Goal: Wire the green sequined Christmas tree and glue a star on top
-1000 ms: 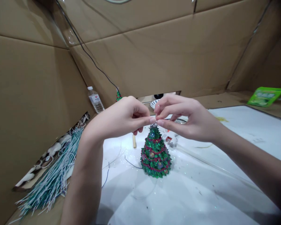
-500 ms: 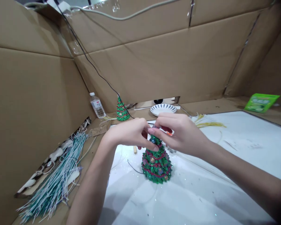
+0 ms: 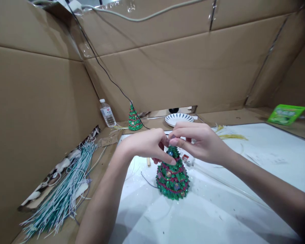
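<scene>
A green, glittery Christmas tree figure [image 3: 173, 181] with pink garlands and small baubles stands upright on the white tabletop [image 3: 203, 217]. My left hand [image 3: 154, 144] curves round its upper part from the left, thumb against the front and other fingers partly hidden behind. At the very top, my right hand [image 3: 195, 140] pinches a small purplish piece [image 3: 173, 136] between thumb and forefinger. Whether that piece is joined to the tree cannot be made out. A thin dark wire [image 3: 148, 180] sticks out from the tree's lower left side.
Behind are a smaller tree [image 3: 134, 120], a bottle [image 3: 108, 113] and a striped plate [image 3: 179, 118]. A wire bundle [image 3: 66, 189] lies left. A white power strip [image 3: 189, 160] sits behind the tree, yellow wires [image 3: 231, 137] and a green packet [image 3: 286, 114] right. Cardboard walls surround the table.
The view has shifted slightly. My right fingers have lifted a little off the treetop, showing the purplish piece and the power strip more clearly. My left hand stays round the tree.
</scene>
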Demonstrator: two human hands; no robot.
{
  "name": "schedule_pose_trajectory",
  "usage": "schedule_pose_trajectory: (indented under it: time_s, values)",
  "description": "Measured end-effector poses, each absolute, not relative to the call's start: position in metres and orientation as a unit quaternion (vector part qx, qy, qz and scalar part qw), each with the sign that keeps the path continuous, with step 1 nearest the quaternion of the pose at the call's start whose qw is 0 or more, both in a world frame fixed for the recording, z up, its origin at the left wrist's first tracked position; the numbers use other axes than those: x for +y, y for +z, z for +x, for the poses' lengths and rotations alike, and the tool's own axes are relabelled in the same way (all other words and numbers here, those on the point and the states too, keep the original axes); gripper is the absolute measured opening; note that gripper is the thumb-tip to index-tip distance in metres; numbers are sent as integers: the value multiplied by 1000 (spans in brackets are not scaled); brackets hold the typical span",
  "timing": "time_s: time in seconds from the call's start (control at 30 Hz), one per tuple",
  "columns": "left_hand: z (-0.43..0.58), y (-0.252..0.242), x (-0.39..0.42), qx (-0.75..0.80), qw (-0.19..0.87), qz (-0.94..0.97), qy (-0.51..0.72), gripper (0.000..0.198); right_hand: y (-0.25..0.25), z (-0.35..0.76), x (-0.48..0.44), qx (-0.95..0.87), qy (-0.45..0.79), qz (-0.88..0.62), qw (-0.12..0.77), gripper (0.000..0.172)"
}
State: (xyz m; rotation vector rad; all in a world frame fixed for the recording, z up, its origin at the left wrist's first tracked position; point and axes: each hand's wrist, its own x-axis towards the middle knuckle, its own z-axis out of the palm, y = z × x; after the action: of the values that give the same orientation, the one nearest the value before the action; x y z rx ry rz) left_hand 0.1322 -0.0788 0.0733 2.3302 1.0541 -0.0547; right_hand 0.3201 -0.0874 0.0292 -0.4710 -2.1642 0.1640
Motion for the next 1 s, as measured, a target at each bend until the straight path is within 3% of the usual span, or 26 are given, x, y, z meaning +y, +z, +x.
schedule_pose_trajectory:
  time_s: [0.33,0.63,0.83,1.0]
  values:
    - [131,74,-79,386,302,871,-21,31,35,317,-97,-828,70,-257,493,29]
    - [129,76,-79,358,252,899,-18,36,40,318,-96,-784,229,-329,473,36]
    - [119,89,-87,358,261,895,64,37,37,319,-93,-737,325,-389,447,42]
    - [117,91,-90,356,256,889,131,25,33,321,-90,-723,342,-409,440,44]
